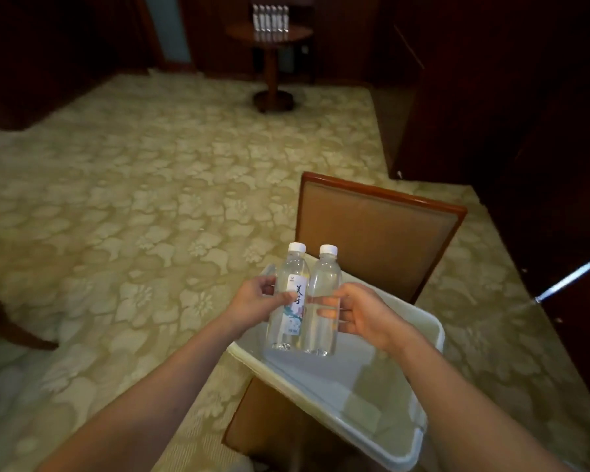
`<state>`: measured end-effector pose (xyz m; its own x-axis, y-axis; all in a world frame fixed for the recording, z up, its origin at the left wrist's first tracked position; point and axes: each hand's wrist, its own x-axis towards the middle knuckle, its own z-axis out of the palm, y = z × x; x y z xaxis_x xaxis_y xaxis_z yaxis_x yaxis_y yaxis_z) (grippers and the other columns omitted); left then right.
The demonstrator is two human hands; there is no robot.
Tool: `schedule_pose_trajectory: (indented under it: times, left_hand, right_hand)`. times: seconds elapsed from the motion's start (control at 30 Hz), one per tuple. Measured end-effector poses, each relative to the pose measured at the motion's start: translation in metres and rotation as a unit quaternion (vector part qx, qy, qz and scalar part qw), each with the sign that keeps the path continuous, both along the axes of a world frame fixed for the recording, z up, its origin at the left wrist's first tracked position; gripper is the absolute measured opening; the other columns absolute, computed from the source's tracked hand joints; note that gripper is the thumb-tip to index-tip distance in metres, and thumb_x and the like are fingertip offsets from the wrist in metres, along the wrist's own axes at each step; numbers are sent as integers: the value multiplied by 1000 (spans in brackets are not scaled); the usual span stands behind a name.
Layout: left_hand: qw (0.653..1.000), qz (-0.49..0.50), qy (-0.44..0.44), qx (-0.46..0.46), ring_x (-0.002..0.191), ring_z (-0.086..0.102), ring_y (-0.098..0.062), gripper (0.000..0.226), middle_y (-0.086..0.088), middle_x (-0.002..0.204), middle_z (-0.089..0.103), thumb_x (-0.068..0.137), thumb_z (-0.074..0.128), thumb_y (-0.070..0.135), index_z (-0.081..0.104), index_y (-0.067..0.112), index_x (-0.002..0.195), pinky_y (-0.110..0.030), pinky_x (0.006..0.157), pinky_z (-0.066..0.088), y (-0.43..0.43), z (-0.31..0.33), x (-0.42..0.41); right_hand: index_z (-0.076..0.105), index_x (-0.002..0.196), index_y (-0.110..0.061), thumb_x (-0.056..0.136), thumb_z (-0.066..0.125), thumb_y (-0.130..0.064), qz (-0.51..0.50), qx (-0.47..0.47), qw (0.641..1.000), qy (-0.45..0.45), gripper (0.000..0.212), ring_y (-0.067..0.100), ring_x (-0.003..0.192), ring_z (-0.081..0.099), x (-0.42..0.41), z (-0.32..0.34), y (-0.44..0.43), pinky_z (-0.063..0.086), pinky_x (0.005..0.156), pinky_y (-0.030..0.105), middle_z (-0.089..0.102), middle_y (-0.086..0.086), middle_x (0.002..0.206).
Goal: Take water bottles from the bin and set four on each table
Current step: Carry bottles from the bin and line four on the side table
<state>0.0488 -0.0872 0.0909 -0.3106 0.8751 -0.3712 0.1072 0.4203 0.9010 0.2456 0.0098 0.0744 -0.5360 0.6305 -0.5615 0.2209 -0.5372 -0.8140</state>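
While raised over the bin (435, 330), held upright, side by side: two clear plastic bottles, white caps. Left grip (252, 301) curled round the labelled bottle (295, 270), right grip (360, 313) round the plain bottle (326, 279). One white rectangular bin on one brown chair (372, 233). Flowered carpet (150, 199); far off, one round wooden bench (242, 33) with seemingly six small bottles (270, 18).

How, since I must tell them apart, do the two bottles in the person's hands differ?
The left bottle shows a printed label toward the camera; the right bottle shows only clear plastic. The left hand grips the left bottle, the right hand the right bottle. Both are upright, white-capped, over the bin.
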Motion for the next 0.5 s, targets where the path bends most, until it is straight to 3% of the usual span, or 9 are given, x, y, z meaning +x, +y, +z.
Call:
schedule_pose_trajectory:
  times: [0.07, 0.13, 0.27, 0.33, 0.4, 0.5]
  left_hand:
    - [1000, 28, 1, 5, 85, 71, -19, 37, -10, 103, 71, 86, 74, 16, 63, 8, 119, -33, 64, 60, -24, 9, -2]
    - [998, 64, -3, 5, 88, 72, -21, 36, -10, 103, 72, 86, 75, 16, 62, 8, 119, -40, 74, 60, -50, 14, -4]
    - [990, 140, 7, 5, 83, 69, -17, 25, -3, 92, 69, 85, 75, 20, 65, 17, 108, -42, 76, 57, -106, 23, -11]
    - [985, 174, 9, 12, 80, 68, -14, 20, -4, 88, 67, 85, 75, 22, 67, 22, 104, -39, 73, 58, -134, 28, -15]
    - [977, 214, 16, 15, 79, 69, -12, 28, -5, 90, 68, 84, 77, 25, 67, 21, 110, -32, 66, 58, -163, 34, -19]
    - [963, 270, 11, 24, 85, 72, -18, 33, -11, 97, 72, 83, 77, 25, 67, 17, 113, -41, 75, 60, -207, 40, -26]
  right_hand:
    - [53, 120, -6, 90, 59, -16, 34, 5, 999, 16, 31, 31, 101, 72, -3, 5, -9, 58, 81, 41, 75, 14, 109]
    - [53, 114, -8, 91, 65, -11, 71, 10, 997, 27, 26, 31, 94, 72, -8, 11, -19, 60, 77, 43, 75, 15, 102]
    - [59, 123, -5, 80, 80, -19, 154, 28, 987, 25, 50, 30, 92, 67, -32, 23, -47, 61, 73, 41, 71, 21, 108]
    - [64, 122, -5, 73, 85, -29, 202, 33, 979, 26, 59, 26, 87, 66, -48, 30, -64, 59, 70, 36, 70, 17, 100]
    - [70, 114, -7, 64, 86, -37, 246, 38, 968, 36, 61, 22, 81, 65, -67, 38, -81, 58, 70, 33, 70, 11, 93]
    - [74, 109, -13, 62, 83, -38, 313, 42, 947, 56, 55, 17, 78, 66, -97, 52, -111, 58, 76, 34, 73, 4, 89]
